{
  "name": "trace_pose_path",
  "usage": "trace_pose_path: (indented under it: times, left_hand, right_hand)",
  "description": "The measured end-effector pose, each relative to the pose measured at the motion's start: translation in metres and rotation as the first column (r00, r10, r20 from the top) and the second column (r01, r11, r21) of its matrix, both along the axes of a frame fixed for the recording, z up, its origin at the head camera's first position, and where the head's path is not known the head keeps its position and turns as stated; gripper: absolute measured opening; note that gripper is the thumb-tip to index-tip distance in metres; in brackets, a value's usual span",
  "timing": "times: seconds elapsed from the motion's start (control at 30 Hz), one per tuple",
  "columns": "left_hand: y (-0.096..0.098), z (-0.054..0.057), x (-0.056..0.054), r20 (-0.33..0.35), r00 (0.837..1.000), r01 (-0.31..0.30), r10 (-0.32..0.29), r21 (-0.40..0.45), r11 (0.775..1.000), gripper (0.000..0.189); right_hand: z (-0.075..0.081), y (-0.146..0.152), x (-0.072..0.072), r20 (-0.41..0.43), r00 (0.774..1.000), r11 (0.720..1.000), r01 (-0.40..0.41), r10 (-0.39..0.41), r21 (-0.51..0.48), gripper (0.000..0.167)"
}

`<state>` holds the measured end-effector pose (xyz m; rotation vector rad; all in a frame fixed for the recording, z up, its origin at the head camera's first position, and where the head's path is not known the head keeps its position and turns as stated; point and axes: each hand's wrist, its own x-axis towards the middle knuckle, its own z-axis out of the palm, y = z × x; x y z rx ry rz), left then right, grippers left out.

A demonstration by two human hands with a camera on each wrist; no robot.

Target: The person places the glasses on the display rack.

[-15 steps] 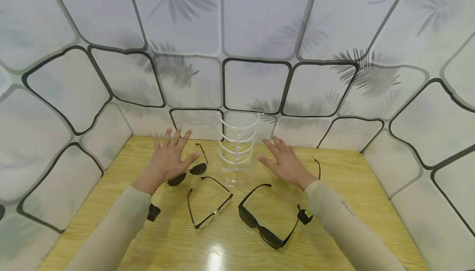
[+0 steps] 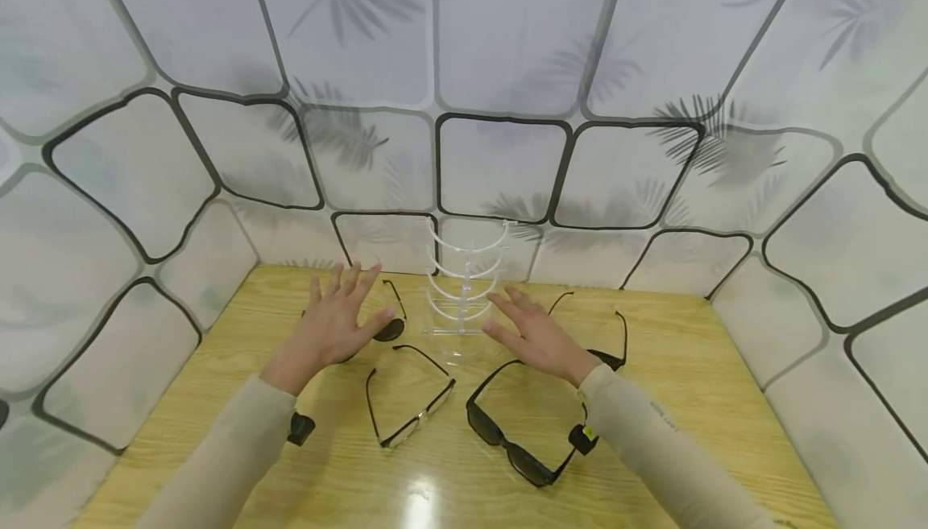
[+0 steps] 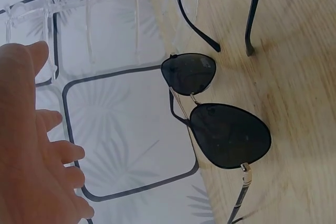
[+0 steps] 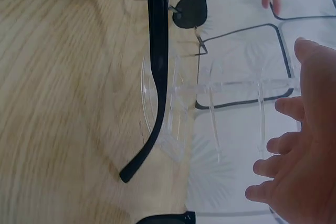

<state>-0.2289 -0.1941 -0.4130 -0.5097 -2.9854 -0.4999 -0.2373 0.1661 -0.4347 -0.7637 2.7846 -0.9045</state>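
Note:
My left hand (image 2: 329,332), fingers spread, hovers over the dark aviator sunglasses (image 2: 389,329) and hides part of them in the head view. On the other side, my right hand (image 2: 540,336) is stretched out beside a clear tiered glasses stand (image 2: 464,316), with its fingertips near the stand's right edge. Neither hand holds anything. Thin-framed eyeglasses (image 2: 420,416) lie folded open in front of the stand. Black thick-framed sunglasses (image 2: 529,464) lie to their right, one temple partly behind my right hand. Behind my right wrist is another dark pair of glasses (image 2: 607,360), partly hidden.
The wooden table (image 2: 348,489) is enclosed at the back and sides by patterned panels (image 2: 500,167). The stand's curved tiers rise close to the back panel. A small black device (image 2: 300,428) sits at my left wrist, another (image 2: 582,439) at my right.
My right hand has moved left toward the stand, uncovering more of the glasses behind it. My left hand has shifted slightly right and covers more of the aviators. The glasses have stayed put.

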Motion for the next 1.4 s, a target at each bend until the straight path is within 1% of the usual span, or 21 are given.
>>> trace_pose_path:
  times: [0.17,0.33,0.47,0.57,0.7,0.8,0.9,1.07,1.17,1.27,1.33,1.4]
  left_hand:
    - [0.0,-0.002,0.007,0.005,1.0,0.006,-0.006,0.041,0.999,0.082]
    - [0.001,-0.007,0.018,0.04,0.999,0.01,-0.015,0.129,0.992,0.08]
    - [0.002,-0.013,0.03,0.075,0.997,0.009,-0.025,0.201,0.979,0.08]
    - [0.001,-0.019,0.037,0.08,0.996,0.007,-0.028,0.248,0.969,0.078]
    - [0.0,-0.025,0.045,0.056,0.998,0.013,-0.032,0.307,0.952,0.074]
    - [0.0,-0.028,0.052,0.05,0.998,0.007,-0.026,0.343,0.939,0.072]
    - [-0.001,-0.031,0.06,0.076,0.997,-0.027,-0.002,0.37,0.929,0.07]
    - [-0.004,-0.035,0.074,0.156,0.987,-0.107,0.044,0.419,0.902,0.07]
    - [-0.006,-0.036,0.082,0.226,0.972,-0.161,0.063,0.447,0.88,0.072]
    - [-0.006,-0.039,0.089,0.294,0.952,-0.217,0.083,0.461,0.861,0.073]
    - [-0.007,-0.042,0.092,0.317,0.943,-0.244,0.098,0.462,0.852,0.074]
    - [-0.007,-0.045,0.096,0.325,0.939,-0.262,0.111,0.468,0.844,0.072]
  right_hand:
    - [0.0,-0.01,0.004,0.074,0.997,1.0,-0.023,0.024,-0.02,0.07]
    - [-0.002,-0.02,0.006,0.128,0.991,0.998,-0.043,0.047,-0.035,0.067]
    - [-0.007,-0.026,0.006,0.134,0.987,0.995,-0.082,0.088,-0.056,0.065]
    - [-0.009,-0.03,0.007,0.139,0.985,0.993,-0.097,0.106,-0.066,0.065]
    - [-0.011,-0.034,0.009,0.164,0.98,0.993,-0.102,0.111,-0.064,0.062]
    - [-0.013,-0.037,0.01,0.166,0.978,0.991,-0.113,0.123,-0.068,0.06]
    - [-0.013,-0.041,0.01,0.175,0.975,0.989,-0.125,0.138,-0.079,0.058]
    - [-0.017,-0.046,0.009,0.198,0.969,0.986,-0.128,0.147,-0.108,0.054]
    - [-0.022,-0.048,0.007,0.215,0.966,0.985,-0.121,0.145,-0.122,0.055]
    - [-0.026,-0.05,0.006,0.223,0.963,0.984,-0.124,0.15,-0.127,0.055]
    - [-0.027,-0.052,0.006,0.215,0.962,0.982,-0.141,0.166,-0.129,0.051]
    - [-0.028,-0.054,0.007,0.207,0.96,0.978,-0.16,0.186,-0.136,0.046]
